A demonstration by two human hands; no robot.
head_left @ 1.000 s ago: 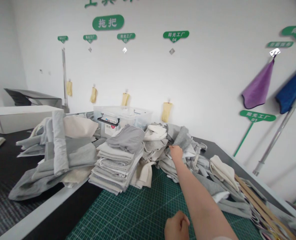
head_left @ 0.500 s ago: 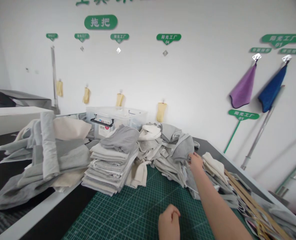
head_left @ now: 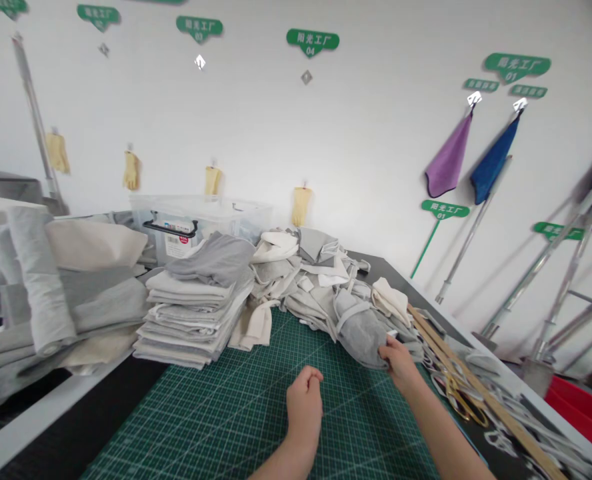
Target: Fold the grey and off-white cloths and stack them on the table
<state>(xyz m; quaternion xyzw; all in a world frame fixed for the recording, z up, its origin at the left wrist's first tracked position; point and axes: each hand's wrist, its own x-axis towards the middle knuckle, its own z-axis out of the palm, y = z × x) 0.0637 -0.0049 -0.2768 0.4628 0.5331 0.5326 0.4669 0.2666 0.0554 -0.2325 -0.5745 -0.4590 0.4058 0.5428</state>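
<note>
My right hand pinches the edge of a grey cloth piece, rounded in outline, at the near side of the loose fabric pile. A pale strip or fold crosses the upper part of that piece. Over the green cutting mat, my left hand is closed in a loose fist, with nothing visible in it. Behind the hands lies a jumbled heap of grey and cream cloth pieces. Left of it stands a neat stack of folded cloths, topped by a darker grey one.
Rolled and folded fabric lies at the left. A clear plastic box stands behind the stack. Along the right edge are a wooden strip, gold-handled scissors and cloth scraps. Gloves, cloths and poles hang on the wall; a red tub is at far right.
My right hand has drawn the grey cloth piece off the heap toward me, down onto the mat's edge. My left hand has moved forward over the mat. The view has turned right.
</note>
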